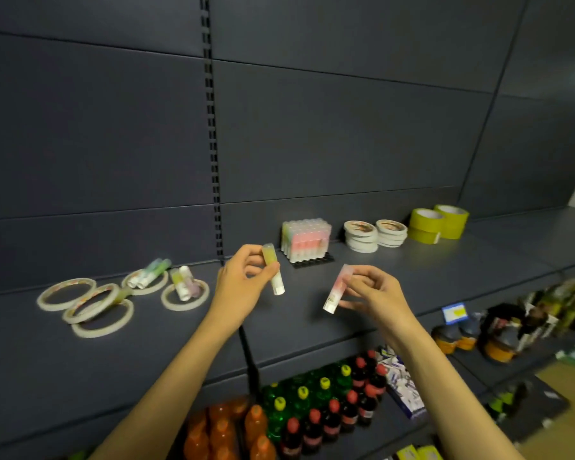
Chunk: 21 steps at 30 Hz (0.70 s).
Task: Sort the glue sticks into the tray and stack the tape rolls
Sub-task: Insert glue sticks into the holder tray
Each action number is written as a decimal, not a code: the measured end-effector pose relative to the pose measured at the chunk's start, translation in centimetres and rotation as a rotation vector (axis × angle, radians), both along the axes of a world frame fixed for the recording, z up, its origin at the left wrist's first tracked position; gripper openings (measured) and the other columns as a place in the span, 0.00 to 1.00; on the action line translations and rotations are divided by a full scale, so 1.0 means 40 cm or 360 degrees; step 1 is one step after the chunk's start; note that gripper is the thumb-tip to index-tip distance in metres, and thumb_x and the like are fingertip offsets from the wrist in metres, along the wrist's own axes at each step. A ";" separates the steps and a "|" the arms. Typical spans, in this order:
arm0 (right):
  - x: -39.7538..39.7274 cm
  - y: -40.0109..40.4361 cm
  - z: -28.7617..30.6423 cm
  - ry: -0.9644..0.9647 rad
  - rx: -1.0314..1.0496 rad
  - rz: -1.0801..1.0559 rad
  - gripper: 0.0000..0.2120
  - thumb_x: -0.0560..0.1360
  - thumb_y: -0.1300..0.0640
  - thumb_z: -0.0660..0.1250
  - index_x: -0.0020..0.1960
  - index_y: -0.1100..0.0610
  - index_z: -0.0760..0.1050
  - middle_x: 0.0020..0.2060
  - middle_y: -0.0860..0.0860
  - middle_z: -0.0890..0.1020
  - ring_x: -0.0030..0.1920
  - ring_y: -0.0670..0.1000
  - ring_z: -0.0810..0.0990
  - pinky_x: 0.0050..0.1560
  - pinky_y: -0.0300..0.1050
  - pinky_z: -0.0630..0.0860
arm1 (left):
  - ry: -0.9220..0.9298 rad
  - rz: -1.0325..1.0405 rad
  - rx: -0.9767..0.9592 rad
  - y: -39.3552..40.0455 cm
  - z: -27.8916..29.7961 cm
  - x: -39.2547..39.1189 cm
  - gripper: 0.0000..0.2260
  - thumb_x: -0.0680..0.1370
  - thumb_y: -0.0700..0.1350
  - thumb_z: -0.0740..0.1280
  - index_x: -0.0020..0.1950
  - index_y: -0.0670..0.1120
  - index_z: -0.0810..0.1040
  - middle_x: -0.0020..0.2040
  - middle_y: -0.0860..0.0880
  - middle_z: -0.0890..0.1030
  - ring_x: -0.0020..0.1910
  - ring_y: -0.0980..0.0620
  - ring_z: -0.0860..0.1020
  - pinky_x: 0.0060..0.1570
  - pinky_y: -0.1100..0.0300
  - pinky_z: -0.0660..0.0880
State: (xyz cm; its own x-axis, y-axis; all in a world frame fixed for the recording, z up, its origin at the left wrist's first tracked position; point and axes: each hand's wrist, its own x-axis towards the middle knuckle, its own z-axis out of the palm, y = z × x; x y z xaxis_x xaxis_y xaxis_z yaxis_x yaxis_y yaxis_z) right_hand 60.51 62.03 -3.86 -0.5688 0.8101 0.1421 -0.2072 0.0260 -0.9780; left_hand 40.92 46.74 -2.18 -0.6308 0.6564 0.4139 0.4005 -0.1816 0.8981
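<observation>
Matt shelf (412,277), translucent plastic glue sticks (306,239)

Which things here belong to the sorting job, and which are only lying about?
Job: yellow glue stick in left hand; pink glue stick in right hand; tray; loose glue sticks; flat tape rolls; stacked tape rolls.

Not job: drink bottles; blue price tag.

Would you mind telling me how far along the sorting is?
Partway. The tray already holds many upright glue sticks, and stacked tape rolls stand beside it. The left hand and right hand each hold a stick. Loose sticks and unstacked tape rings remain at left.
</observation>
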 end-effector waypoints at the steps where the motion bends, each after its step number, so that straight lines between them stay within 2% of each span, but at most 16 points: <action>1: 0.035 0.021 0.000 -0.0014 0.0011 0.0002 0.07 0.77 0.65 0.69 0.55 0.63 0.79 0.43 0.62 0.82 0.46 0.55 0.85 0.44 0.51 0.82 | -0.0011 0.0010 0.0006 0.021 0.001 0.032 0.06 0.76 0.43 0.73 0.50 0.50 0.79 0.43 0.52 0.81 0.40 0.57 0.79 0.47 0.56 0.77; 4: 0.119 0.073 0.005 -0.0021 0.0045 0.0000 0.07 0.78 0.65 0.69 0.55 0.63 0.80 0.43 0.61 0.83 0.46 0.54 0.85 0.43 0.50 0.83 | -0.0076 0.0055 0.0020 0.079 0.001 0.100 0.05 0.77 0.43 0.72 0.51 0.48 0.79 0.42 0.47 0.82 0.40 0.51 0.80 0.45 0.50 0.78; 7: 0.158 0.113 0.005 -0.0032 0.0082 0.0008 0.06 0.78 0.66 0.68 0.54 0.63 0.80 0.41 0.59 0.82 0.45 0.53 0.85 0.43 0.49 0.83 | -0.0107 0.0091 0.0025 0.118 0.000 0.137 0.04 0.77 0.42 0.72 0.50 0.48 0.79 0.43 0.44 0.82 0.39 0.50 0.80 0.42 0.53 0.78; 12: 0.152 0.188 0.000 -0.0050 0.0144 0.0104 0.07 0.77 0.65 0.69 0.55 0.62 0.79 0.39 0.59 0.79 0.46 0.54 0.84 0.46 0.53 0.84 | -0.0044 0.0223 -0.0037 0.167 -0.004 0.147 0.05 0.77 0.45 0.72 0.50 0.49 0.79 0.45 0.46 0.83 0.40 0.50 0.82 0.45 0.53 0.80; 17: 0.087 0.254 -0.006 -0.0035 0.0225 0.0179 0.05 0.77 0.65 0.70 0.52 0.61 0.79 0.37 0.58 0.78 0.45 0.53 0.83 0.46 0.56 0.84 | 0.0035 0.0317 -0.0070 0.215 -0.023 0.106 0.08 0.76 0.45 0.73 0.52 0.53 0.77 0.47 0.52 0.83 0.42 0.50 0.83 0.51 0.45 0.80; 21: 0.032 0.314 -0.004 -0.0077 0.0418 0.0118 0.07 0.77 0.63 0.70 0.55 0.57 0.77 0.40 0.58 0.81 0.44 0.55 0.84 0.44 0.55 0.84 | 0.0168 0.0427 -0.0058 0.258 -0.023 0.063 0.15 0.76 0.45 0.73 0.59 0.52 0.72 0.45 0.52 0.82 0.40 0.52 0.82 0.47 0.53 0.79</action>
State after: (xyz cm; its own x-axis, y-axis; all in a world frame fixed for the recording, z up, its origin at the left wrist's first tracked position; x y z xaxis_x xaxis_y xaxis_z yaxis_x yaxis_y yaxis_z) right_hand 61.81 74.60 -4.04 -0.6362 0.7053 0.3127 -0.1711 0.2663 -0.9486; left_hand 43.46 57.07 -3.09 -0.7385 0.4878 0.4655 0.5213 -0.0248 0.8530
